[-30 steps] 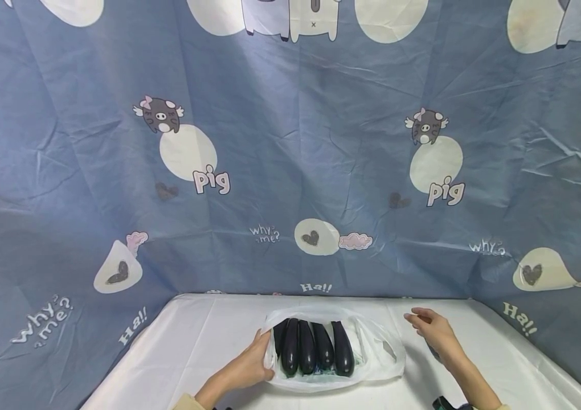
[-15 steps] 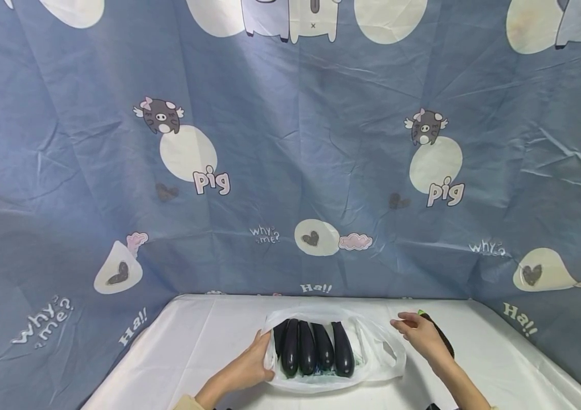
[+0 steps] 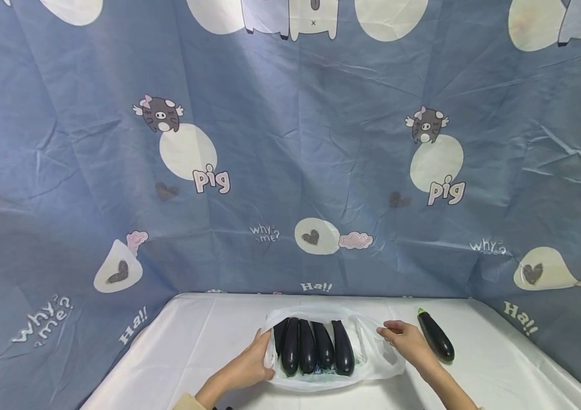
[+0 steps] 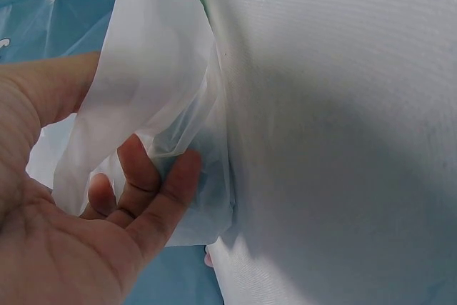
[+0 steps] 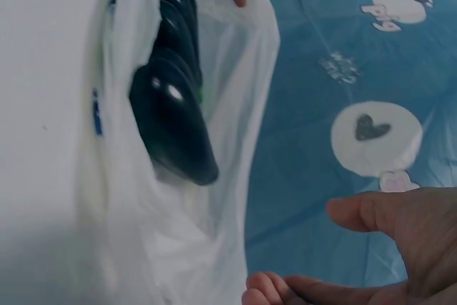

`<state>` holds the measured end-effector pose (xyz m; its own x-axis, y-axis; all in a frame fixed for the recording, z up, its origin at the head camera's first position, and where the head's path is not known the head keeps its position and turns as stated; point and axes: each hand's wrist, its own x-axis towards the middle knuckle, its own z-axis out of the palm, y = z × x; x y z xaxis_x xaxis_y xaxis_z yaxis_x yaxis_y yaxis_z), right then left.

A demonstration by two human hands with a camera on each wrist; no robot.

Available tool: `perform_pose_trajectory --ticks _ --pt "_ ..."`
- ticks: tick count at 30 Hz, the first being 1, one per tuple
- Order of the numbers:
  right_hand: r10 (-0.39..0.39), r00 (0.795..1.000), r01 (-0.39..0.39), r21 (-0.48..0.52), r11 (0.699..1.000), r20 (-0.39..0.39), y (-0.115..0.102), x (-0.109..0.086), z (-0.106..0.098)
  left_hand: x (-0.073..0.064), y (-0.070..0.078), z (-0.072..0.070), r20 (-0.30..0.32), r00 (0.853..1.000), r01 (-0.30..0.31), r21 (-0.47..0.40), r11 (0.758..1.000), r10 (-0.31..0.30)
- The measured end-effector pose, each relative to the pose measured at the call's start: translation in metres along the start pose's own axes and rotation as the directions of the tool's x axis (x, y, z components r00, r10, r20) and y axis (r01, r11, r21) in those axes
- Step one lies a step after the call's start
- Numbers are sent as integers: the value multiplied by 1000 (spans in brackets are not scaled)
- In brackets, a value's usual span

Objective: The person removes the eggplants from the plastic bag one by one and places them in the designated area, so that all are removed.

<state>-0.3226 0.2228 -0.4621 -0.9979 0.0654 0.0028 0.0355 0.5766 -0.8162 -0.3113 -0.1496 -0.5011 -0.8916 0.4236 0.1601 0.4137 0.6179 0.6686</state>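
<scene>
A white plastic bag (image 3: 375, 347) lies on the table with its mouth spread, and several dark purple eggplants (image 3: 291, 348) lie side by side inside. My left hand (image 3: 250, 363) holds the bag's left rim; in the left wrist view its fingers (image 4: 176, 191) curl at the thin film, with the thumb partly hidden behind it. My right hand (image 3: 407, 340) is at the bag's right handle, thumb and fingers apart. The right wrist view shows this hand (image 5: 414, 248) with nothing in its grasp, beside the bag (image 5: 257, 55). A single eggplant (image 3: 435, 337) with a green stem end lies right of the hand.
A white cloth covers the table (image 3: 208, 330). Behind it and along both sides hangs a blue curtain (image 3: 290, 171) printed with pigs and words.
My right hand has moved left, away from the single eggplant, which now shows fully on the table, and over to the bag's handle. The left hand has stayed at the rim.
</scene>
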Motion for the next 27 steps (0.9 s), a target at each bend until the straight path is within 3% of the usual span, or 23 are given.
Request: perform_pose_trajectory --ticks 13,27 --pt "-6 1000 6 30 1000 14 -2 -5 18 -1 2 -1 0 1000 -11 -7 1000 11" --pt "-20 998 22 -25 999 54 -4 -5 31 1 1 0 4 1000 14 8 1000 -14"
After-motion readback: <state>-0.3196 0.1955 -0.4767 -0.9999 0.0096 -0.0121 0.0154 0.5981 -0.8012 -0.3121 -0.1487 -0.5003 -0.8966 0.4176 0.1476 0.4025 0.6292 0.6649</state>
